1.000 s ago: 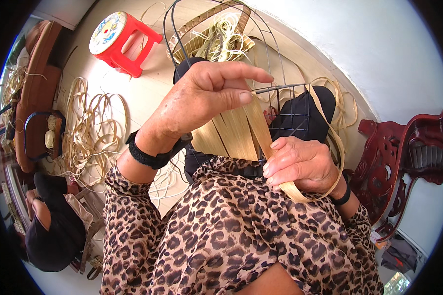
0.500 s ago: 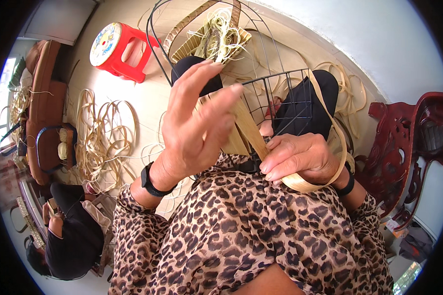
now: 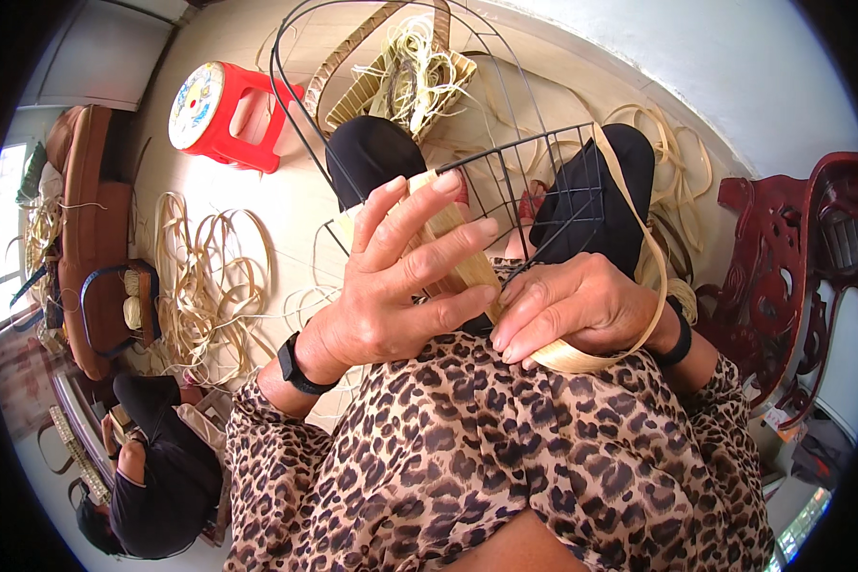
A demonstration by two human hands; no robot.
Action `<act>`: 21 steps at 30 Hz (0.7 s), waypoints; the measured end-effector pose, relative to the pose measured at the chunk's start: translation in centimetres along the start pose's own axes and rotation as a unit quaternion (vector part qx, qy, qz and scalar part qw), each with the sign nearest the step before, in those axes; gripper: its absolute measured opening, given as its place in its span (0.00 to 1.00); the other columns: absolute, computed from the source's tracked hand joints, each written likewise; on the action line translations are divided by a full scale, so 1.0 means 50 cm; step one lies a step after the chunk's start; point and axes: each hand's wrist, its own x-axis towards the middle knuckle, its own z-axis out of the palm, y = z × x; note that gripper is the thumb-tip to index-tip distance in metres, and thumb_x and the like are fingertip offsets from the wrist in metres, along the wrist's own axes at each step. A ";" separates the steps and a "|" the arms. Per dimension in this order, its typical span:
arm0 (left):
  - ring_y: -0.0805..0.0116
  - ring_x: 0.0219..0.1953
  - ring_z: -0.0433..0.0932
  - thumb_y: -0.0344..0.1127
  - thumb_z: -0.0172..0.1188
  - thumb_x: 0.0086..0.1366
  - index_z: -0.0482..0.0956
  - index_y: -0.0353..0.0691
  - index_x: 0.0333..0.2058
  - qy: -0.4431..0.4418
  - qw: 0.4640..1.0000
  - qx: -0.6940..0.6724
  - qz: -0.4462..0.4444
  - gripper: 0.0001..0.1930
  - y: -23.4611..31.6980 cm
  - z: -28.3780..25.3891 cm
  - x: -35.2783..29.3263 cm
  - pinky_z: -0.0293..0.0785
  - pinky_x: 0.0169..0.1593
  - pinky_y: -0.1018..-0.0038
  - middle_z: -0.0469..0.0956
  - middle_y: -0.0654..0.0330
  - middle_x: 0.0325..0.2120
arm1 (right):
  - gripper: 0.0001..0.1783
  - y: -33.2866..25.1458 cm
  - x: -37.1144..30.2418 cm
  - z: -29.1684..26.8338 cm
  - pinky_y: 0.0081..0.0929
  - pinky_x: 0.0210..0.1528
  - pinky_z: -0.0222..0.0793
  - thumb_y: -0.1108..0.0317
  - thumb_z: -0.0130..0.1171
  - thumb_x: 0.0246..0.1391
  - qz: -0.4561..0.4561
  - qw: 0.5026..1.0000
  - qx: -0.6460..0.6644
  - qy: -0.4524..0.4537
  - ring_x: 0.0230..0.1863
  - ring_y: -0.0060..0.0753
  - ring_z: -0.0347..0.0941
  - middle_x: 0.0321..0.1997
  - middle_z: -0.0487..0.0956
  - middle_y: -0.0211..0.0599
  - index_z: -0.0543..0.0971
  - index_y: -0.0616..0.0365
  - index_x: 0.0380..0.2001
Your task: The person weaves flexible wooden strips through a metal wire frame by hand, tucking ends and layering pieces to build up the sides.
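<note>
My right hand (image 3: 582, 303) pinches a flat pale plant-fibre strip (image 3: 577, 360), which loops round beyond my wrist and up to the wire frame's rim. My left hand (image 3: 405, 272) lies across the upright part of that strip, its fingers apart and stretched out; the thumb is hidden. A black wire basket frame (image 3: 524, 167) with a tall looped handle stands between my knees, just beyond both hands. Where the strip meets the frame is partly covered by my left fingers.
Ahead, a woven basket (image 3: 353, 105) holds loose fibres. A red stool (image 3: 248, 114) stands at the far left, with a heap of strips (image 3: 210, 276) nearer. A carved dark-red chair (image 3: 782, 257) is on the right. Another person (image 3: 167, 467) sits at lower left.
My left hand has turned, its raised fingers coming down across the strip. My right hand has shifted slightly left, still pinching the strip.
</note>
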 end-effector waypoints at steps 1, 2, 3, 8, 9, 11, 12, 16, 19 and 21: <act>0.48 0.58 0.60 0.36 0.63 0.42 0.80 0.59 0.33 0.006 1.000 0.004 0.010 0.15 0.000 0.001 -0.001 0.53 0.58 0.50 0.71 0.60 0.50 | 0.14 0.000 -0.001 0.001 0.25 0.42 0.69 0.82 0.52 0.42 0.003 1.000 0.005 0.000 0.39 0.35 0.75 0.37 0.79 0.37 0.80 0.57 0.33; 0.48 0.57 0.62 0.36 0.63 0.41 0.80 0.58 0.33 0.012 1.000 0.008 0.020 0.15 0.000 0.002 -0.002 0.54 0.57 0.50 0.72 0.60 0.49 | 0.14 0.001 0.000 0.000 0.25 0.42 0.69 0.82 0.52 0.43 0.006 1.000 0.003 -0.008 0.39 0.35 0.75 0.37 0.79 0.37 0.80 0.57 0.33; 0.48 0.57 0.62 0.36 0.63 0.41 0.80 0.58 0.33 0.010 1.000 0.005 0.020 0.15 -0.001 0.002 -0.003 0.54 0.57 0.50 0.72 0.60 0.49 | 0.14 0.002 -0.001 0.000 0.25 0.42 0.69 0.82 0.52 0.43 0.008 1.000 0.004 -0.010 0.39 0.35 0.75 0.37 0.79 0.37 0.80 0.57 0.33; 0.48 0.58 0.59 0.41 0.65 0.41 0.79 0.56 0.32 0.009 0.998 0.039 0.051 0.15 -0.002 0.000 -0.010 0.51 0.58 0.48 0.71 0.60 0.50 | 0.09 -0.002 -0.003 -0.001 0.25 0.42 0.68 0.79 0.54 0.47 0.023 1.000 -0.004 -0.008 0.39 0.35 0.74 0.36 0.79 0.36 0.80 0.57 0.32; 0.48 0.58 0.59 0.41 0.65 0.41 0.79 0.56 0.32 0.007 0.998 0.037 0.052 0.15 0.000 -0.002 -0.010 0.51 0.58 0.48 0.71 0.60 0.50 | 0.08 0.000 -0.003 0.000 0.25 0.42 0.68 0.77 0.55 0.47 0.021 1.000 -0.009 -0.006 0.39 0.35 0.74 0.36 0.79 0.36 0.80 0.57 0.32; 0.47 0.59 0.57 0.43 0.66 0.42 0.79 0.56 0.32 -0.005 1.000 -0.002 0.007 0.15 0.009 -0.005 -0.010 0.50 0.58 0.48 0.70 0.58 0.51 | 0.06 0.003 -0.005 0.001 0.25 0.41 0.67 0.74 0.56 0.48 0.019 1.000 -0.020 -0.004 0.37 0.35 0.74 0.35 0.79 0.35 0.80 0.57 0.31; 0.47 0.60 0.55 0.45 0.67 0.42 0.79 0.54 0.32 -0.002 1.000 -0.006 0.005 0.15 0.012 -0.007 -0.010 0.49 0.58 0.47 0.69 0.56 0.51 | 0.06 0.006 -0.003 0.002 0.26 0.41 0.67 0.73 0.56 0.48 0.022 1.000 -0.015 -0.011 0.38 0.36 0.74 0.35 0.79 0.36 0.80 0.57 0.31; 0.43 0.60 0.54 0.39 0.70 0.40 0.77 0.49 0.26 0.029 0.999 0.044 -0.007 0.13 0.024 -0.001 -0.003 0.49 0.58 0.47 0.68 0.51 0.51 | 0.08 0.013 0.007 -0.002 0.28 0.42 0.67 0.69 0.56 0.48 0.001 0.998 -0.049 -0.031 0.39 0.38 0.73 0.36 0.78 0.36 0.79 0.57 0.33; 0.43 0.58 0.58 0.36 0.66 0.40 0.74 0.46 0.19 0.058 0.995 0.030 -0.080 0.09 0.042 0.000 0.016 0.48 0.59 0.50 0.69 0.51 0.50 | 0.10 0.008 0.011 -0.005 0.30 0.44 0.67 0.68 0.56 0.48 0.005 0.994 -0.100 -0.051 0.41 0.39 0.73 0.38 0.77 0.37 0.78 0.57 0.35; 0.40 0.58 0.57 0.34 0.65 0.39 0.72 0.44 0.17 0.057 0.994 0.038 -0.084 0.08 0.045 0.005 0.021 0.48 0.58 0.50 0.68 0.47 0.50 | 0.11 -0.003 0.013 -0.008 0.29 0.46 0.67 0.68 0.55 0.48 0.023 0.990 -0.124 -0.061 0.42 0.39 0.72 0.40 0.77 0.37 0.78 0.57 0.36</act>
